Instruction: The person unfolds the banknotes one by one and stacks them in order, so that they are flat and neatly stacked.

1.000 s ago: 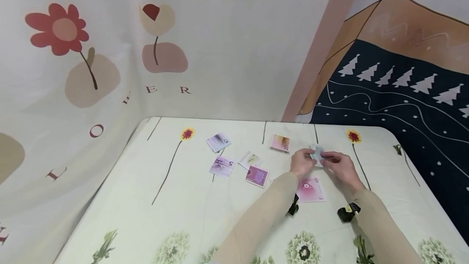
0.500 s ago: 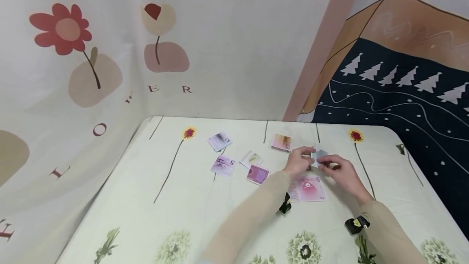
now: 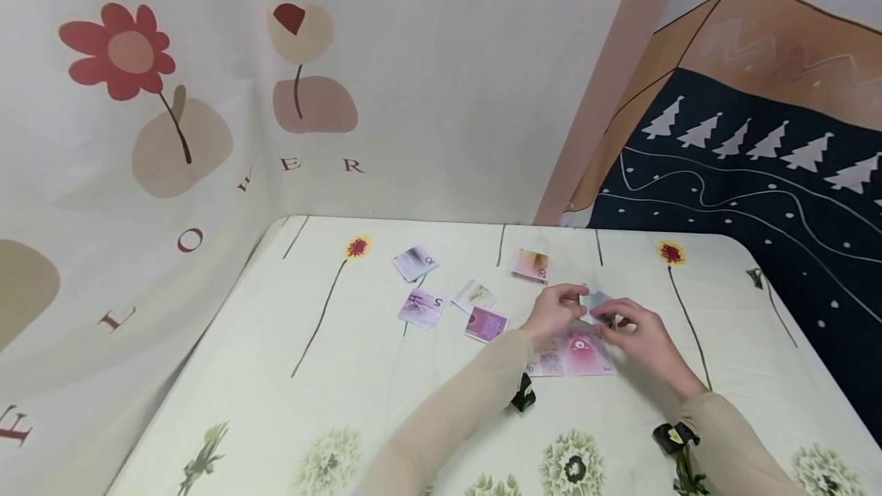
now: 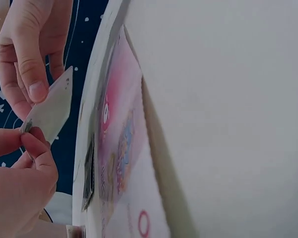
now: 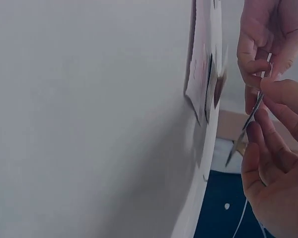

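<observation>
Above the right part of the table, both hands hold a pale bluish banknote (image 3: 594, 303), tilted up off the cloth. My left hand (image 3: 553, 314) pinches one edge between thumb and fingers. Its fingertips at the note show in the left wrist view, where the left hand (image 4: 20, 186) is low at the left. My right hand (image 3: 644, 339) grips the opposite side, thumb on the note's face; in the right wrist view the right hand (image 5: 280, 183) has fingers curled behind it. Flat beneath the hands lies a larger pink banknote (image 3: 584, 357), partly covered by the left hand.
Left of the hands lie a purple note (image 3: 485, 324), a whitish note (image 3: 474, 295), a note marked 5 (image 3: 422, 308) and one marked 10 (image 3: 415, 262). Behind stands a small orange-pink stack marked 20 (image 3: 530, 265). A patterned cloth covers the table (image 3: 331, 350); curtains hang behind.
The left hand has shifted left and slightly nearer, uncovering more of the pink banknote. The right hand has moved a little nearer too. The bluish note, still held, has changed its tilt.
</observation>
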Demonstrator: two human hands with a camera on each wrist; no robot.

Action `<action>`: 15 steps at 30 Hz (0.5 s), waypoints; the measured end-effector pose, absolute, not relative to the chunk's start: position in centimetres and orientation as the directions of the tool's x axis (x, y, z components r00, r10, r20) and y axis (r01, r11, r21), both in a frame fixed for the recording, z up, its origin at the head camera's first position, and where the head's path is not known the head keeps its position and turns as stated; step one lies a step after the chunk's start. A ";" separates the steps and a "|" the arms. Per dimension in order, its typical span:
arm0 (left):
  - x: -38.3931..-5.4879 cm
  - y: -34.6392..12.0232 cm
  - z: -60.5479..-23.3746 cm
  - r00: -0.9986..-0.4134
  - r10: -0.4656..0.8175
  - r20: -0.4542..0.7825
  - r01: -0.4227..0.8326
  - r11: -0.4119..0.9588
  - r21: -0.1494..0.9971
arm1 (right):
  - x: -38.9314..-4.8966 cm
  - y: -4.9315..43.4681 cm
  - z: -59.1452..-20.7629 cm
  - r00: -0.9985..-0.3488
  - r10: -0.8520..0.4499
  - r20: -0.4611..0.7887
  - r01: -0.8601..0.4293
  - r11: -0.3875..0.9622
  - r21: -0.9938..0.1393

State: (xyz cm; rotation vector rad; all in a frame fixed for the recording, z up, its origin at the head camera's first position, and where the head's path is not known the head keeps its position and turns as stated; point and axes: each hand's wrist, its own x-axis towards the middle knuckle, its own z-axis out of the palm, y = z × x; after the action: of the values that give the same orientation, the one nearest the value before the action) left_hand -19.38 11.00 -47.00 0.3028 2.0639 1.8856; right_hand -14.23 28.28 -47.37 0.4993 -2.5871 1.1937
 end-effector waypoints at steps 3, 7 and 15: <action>-19.1 10.4 -46.9 -0.923 0.375 -0.088 -0.061 0.084 0.995 | -14.0 27.9 -47.3 -0.891 -0.217 0.398 -0.445 0.589 -0.675; -18.6 9.7 -46.8 -0.915 0.397 -0.074 -0.066 0.035 0.997 | -13.8 27.4 -47.3 -0.869 -0.223 0.442 -0.484 0.567 -0.666; -17.4 8.1 -46.0 -0.889 0.457 -0.044 -0.038 0.021 0.999 | -13.5 25.9 -46.7 -0.851 -0.180 0.494 -0.505 0.543 -0.672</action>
State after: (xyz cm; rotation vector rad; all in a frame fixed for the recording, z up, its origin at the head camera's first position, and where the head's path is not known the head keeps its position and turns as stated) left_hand -17.41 8.06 -45.97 0.4272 1.9517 1.9289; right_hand -13.53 25.87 -46.73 0.5612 -2.4160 1.2237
